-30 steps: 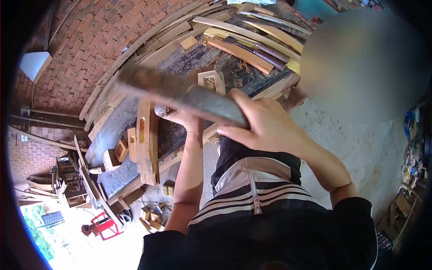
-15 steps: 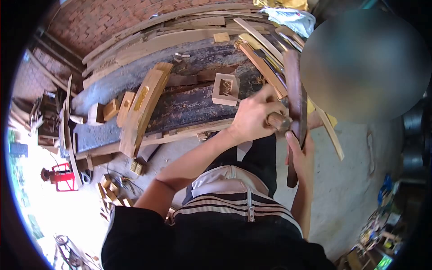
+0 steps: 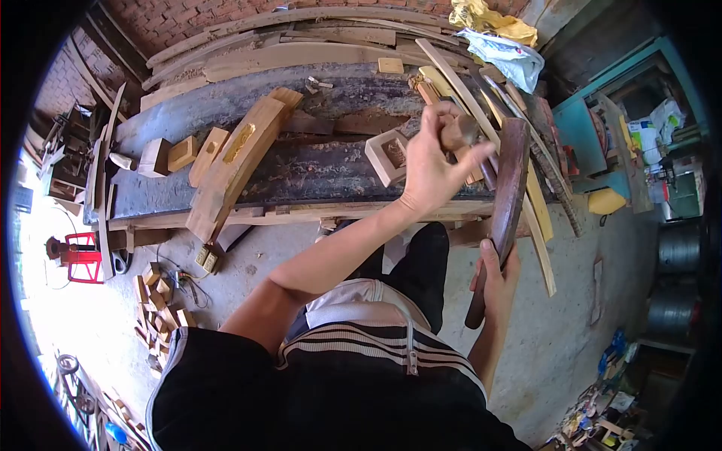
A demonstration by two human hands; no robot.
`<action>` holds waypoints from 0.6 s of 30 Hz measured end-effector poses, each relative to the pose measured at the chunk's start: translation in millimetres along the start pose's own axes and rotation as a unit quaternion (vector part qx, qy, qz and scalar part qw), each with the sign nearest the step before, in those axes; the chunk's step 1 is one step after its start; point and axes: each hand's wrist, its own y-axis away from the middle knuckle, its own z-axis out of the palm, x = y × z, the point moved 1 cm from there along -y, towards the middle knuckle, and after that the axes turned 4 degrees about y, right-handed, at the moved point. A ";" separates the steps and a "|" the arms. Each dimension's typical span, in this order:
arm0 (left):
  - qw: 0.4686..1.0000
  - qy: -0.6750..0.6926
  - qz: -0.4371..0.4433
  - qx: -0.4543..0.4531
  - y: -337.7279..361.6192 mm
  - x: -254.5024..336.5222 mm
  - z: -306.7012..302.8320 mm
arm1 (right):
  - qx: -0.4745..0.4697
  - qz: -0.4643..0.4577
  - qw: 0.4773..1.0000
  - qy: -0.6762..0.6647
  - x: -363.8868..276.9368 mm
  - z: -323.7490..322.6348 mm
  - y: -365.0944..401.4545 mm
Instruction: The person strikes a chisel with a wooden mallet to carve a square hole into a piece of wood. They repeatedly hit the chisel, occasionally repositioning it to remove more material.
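Observation:
My left hand (image 3: pixel 435 169) is raised over the front of the bench, fingers curled round the brown wooden handle of a chisel (image 3: pixel 454 134), thumb stretched out. The handle is smeared by motion, and I cannot see the blade. My right hand (image 3: pixel 499 279) is closed round the lower part of a long dark wooden mallet (image 3: pixel 510 180), held upright to the right of my left hand. Left of my left wrist, a pale square wooden block (image 3: pixel 380 159) with a hollow in its top sits on the dark bench (image 3: pixel 331 169).
A long mortised beam (image 3: pixel 244 161) lies across the bench, with small wood blocks (image 3: pixel 182 153) to its left. Wooden strips (image 3: pixel 538 244) jut over the right front edge. Offcuts (image 3: pixel 158 308) lie on the floor at left. Plastic bags (image 3: pixel 502 59) sit at the back right.
My left hand has risen with the chisel, and its thumb has spread. The mallet has moved slightly down and right in view. The blurred round patch at upper right is gone.

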 end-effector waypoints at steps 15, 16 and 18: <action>0.925 -0.045 0.142 -0.350 23.7 -19.9 21.6 | 0.047 0.020 0.998 -0.020 5.4 -8.3 12.3; 0.938 -0.043 0.124 -0.321 22.4 -17.4 24.4 | 0.049 0.019 0.998 -0.020 5.8 -10.1 13.7; 0.956 -0.046 0.101 -0.273 19.4 -13.6 25.6 | 0.055 0.028 0.998 -0.024 6.4 -13.2 14.7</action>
